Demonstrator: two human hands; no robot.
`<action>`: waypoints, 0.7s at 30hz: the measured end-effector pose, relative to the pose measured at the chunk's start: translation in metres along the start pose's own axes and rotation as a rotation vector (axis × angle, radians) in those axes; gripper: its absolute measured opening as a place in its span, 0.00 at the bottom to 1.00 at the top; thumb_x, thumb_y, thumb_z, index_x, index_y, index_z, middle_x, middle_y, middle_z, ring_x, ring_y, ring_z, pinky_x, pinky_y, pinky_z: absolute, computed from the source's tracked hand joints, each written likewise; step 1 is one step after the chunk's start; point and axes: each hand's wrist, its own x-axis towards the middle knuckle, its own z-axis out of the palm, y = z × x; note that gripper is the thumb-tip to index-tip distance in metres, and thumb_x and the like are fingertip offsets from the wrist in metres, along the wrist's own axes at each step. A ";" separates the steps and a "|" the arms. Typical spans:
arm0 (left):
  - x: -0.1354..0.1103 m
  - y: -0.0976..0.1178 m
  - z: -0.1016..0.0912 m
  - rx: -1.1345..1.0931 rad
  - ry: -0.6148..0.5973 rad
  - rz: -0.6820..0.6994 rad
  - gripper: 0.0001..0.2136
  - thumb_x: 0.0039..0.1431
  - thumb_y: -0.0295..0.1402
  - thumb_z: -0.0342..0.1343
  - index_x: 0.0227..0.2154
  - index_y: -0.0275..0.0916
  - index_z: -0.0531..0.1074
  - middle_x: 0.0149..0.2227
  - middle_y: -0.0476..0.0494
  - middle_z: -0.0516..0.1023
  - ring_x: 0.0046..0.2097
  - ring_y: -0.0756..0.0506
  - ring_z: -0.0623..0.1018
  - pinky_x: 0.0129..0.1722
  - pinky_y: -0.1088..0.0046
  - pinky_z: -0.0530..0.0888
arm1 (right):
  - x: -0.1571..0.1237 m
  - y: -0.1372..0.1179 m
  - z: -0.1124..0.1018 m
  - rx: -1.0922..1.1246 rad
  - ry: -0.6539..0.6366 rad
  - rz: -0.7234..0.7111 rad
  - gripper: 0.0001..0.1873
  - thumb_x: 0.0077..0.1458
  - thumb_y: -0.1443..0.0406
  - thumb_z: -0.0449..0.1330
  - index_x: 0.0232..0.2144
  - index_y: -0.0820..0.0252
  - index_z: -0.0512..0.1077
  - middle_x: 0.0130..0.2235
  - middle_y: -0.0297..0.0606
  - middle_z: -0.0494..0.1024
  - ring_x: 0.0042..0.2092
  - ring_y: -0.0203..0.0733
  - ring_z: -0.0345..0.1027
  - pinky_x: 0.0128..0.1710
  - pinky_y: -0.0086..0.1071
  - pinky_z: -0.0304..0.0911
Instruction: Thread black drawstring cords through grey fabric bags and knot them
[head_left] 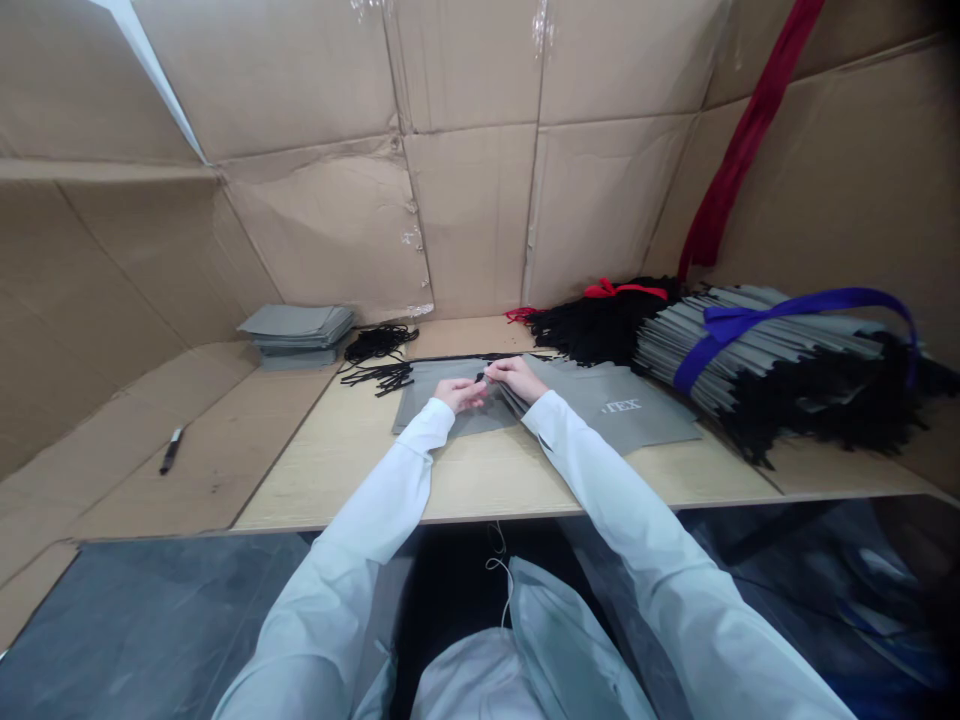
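The left hand and right hand pinch, nearly closed, a black cord end over a grey fabric bag; a slack grip could drop it. Loose black cords at ten o'clock could snag.

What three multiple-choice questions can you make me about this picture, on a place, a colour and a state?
1. Where is the black pen? A. On the tan board at the left B. On the floor C. Hanging on the wall
2. What colour is the ribbon on the grey bundle? A. Red B. White C. Purple
3. How are the left hand and right hand placed? A. Far apart B. Close together over the grey bags C. Behind the back

1: A, the pen lies there.
2: C, the ribbon shows purple.
3: B, the hands nearly meet.
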 end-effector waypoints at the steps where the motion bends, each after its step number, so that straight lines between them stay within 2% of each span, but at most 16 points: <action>1: 0.000 0.000 0.000 -0.010 -0.040 -0.035 0.15 0.29 0.35 0.62 0.22 0.29 0.70 0.21 0.44 0.72 0.19 0.54 0.68 0.23 0.75 0.66 | 0.000 -0.001 0.000 0.003 0.000 0.004 0.17 0.41 0.56 0.53 0.14 0.65 0.66 0.18 0.32 0.66 0.24 0.32 0.58 0.29 0.27 0.53; 4: 0.001 -0.001 0.001 -0.030 -0.089 -0.069 0.13 0.35 0.37 0.60 0.22 0.31 0.69 0.19 0.47 0.69 0.16 0.56 0.64 0.17 0.78 0.61 | -0.001 -0.002 0.001 0.005 -0.004 0.018 0.18 0.41 0.55 0.53 0.14 0.65 0.65 0.17 0.32 0.65 0.23 0.31 0.56 0.28 0.27 0.52; 9: 0.005 -0.004 0.001 -0.105 -0.108 -0.065 0.13 0.41 0.37 0.55 0.15 0.32 0.63 0.13 0.51 0.61 0.16 0.56 0.62 0.16 0.80 0.57 | -0.004 -0.013 0.006 0.096 0.005 0.023 0.20 0.39 0.54 0.55 0.10 0.64 0.60 0.13 0.29 0.58 0.19 0.27 0.49 0.23 0.26 0.47; 15: -0.002 0.001 0.002 -0.280 -0.163 0.169 0.14 0.41 0.35 0.55 0.12 0.33 0.58 0.13 0.53 0.56 0.18 0.57 0.58 0.18 0.79 0.55 | -0.009 -0.033 0.005 0.306 -0.102 0.091 0.19 0.37 0.56 0.57 0.10 0.64 0.59 0.12 0.28 0.58 0.18 0.27 0.48 0.21 0.26 0.45; 21: -0.011 0.009 0.003 -0.170 -0.201 0.307 0.16 0.38 0.37 0.57 0.10 0.33 0.58 0.14 0.53 0.55 0.20 0.56 0.58 0.21 0.77 0.57 | -0.009 -0.037 -0.006 0.293 -0.091 0.062 0.18 0.37 0.57 0.57 0.10 0.64 0.60 0.13 0.29 0.59 0.19 0.26 0.47 0.21 0.26 0.44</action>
